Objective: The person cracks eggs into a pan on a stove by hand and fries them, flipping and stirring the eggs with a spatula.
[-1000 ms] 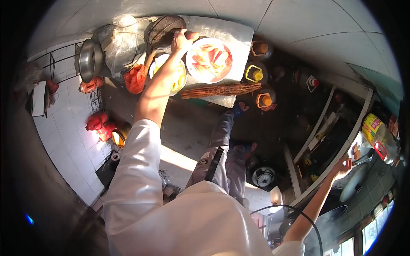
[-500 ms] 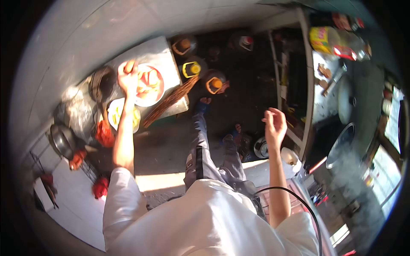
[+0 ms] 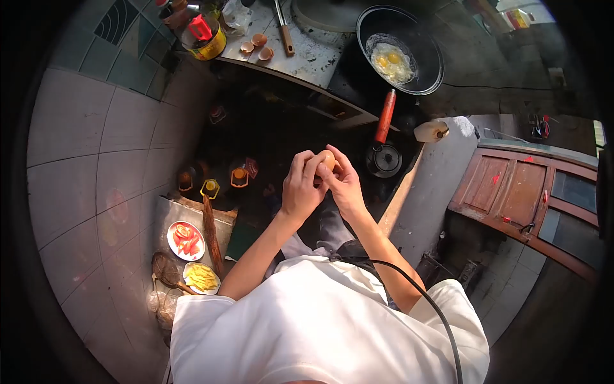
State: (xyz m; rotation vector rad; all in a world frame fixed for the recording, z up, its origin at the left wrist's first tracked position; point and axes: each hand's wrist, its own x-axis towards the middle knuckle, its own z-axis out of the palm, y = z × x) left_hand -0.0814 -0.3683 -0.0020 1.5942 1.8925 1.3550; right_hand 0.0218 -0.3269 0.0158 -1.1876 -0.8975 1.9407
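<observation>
A brown egg [image 3: 328,159] is held up in front of my chest between both hands. My left hand [image 3: 304,185] has its fingers curled round the egg from the left. From the right, my right hand [image 3: 345,184] closes on it with thumb and fingers. Beyond them, a black pan [image 3: 427,75] with a red handle [image 3: 385,118] holds cracked eggs [image 3: 392,63], two yolks showing in white. Empty eggshells [image 3: 265,54] lie on the counter [image 3: 307,64] left of the pan.
At the lower left, a small table [image 3: 192,211] bears a plate of red slices [image 3: 186,241], a bowl of yellow strips [image 3: 201,278] and a bundle of sticks [image 3: 210,233]. Bottles [image 3: 239,177] stand behind it. A wooden cabinet [image 3: 511,185] is at the right.
The view has turned towards the stove and pan. My left hand has left the area by the plate of red slices, and both hands have come together round an egg.
</observation>
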